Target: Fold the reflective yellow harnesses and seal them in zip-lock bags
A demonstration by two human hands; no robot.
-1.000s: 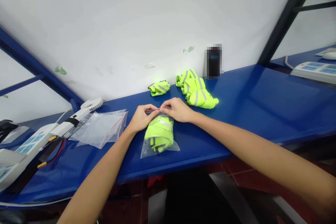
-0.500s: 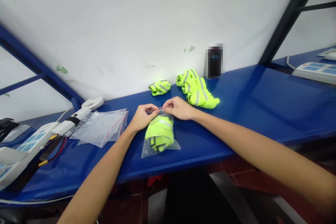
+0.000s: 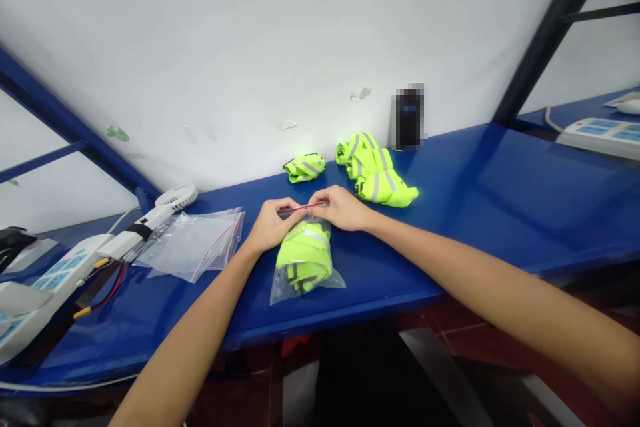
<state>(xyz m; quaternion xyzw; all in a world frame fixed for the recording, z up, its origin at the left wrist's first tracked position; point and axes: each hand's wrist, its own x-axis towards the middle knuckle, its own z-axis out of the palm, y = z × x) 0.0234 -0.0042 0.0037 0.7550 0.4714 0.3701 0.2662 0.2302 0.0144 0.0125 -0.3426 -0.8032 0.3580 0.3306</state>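
A clear zip bag with a red seal line lies on the blue table, its top edge facing the wall. Inside it is a folded neon-yellow reflective vest with grey bands. My left hand pinches the left part of the bag's top edge between thumb and fingers. Close beside it, my right hand pinches the same edge further right. Between the two hands a bit of the red seal line shows. The fingertips partly cover the seal, so I cannot tell whether it is closed.
Several empty zip bags lie left, against a white handheld fan. A small rolled yellow vest and a row of folded vests sit near the wall. White power strips and cables occupy the far left; a pixelated dark object leans behind.
My right hand has shifted very slightly left along the bag's top edge. The bag's lower end has moved a touch towards me. Both hands keep their pinch.
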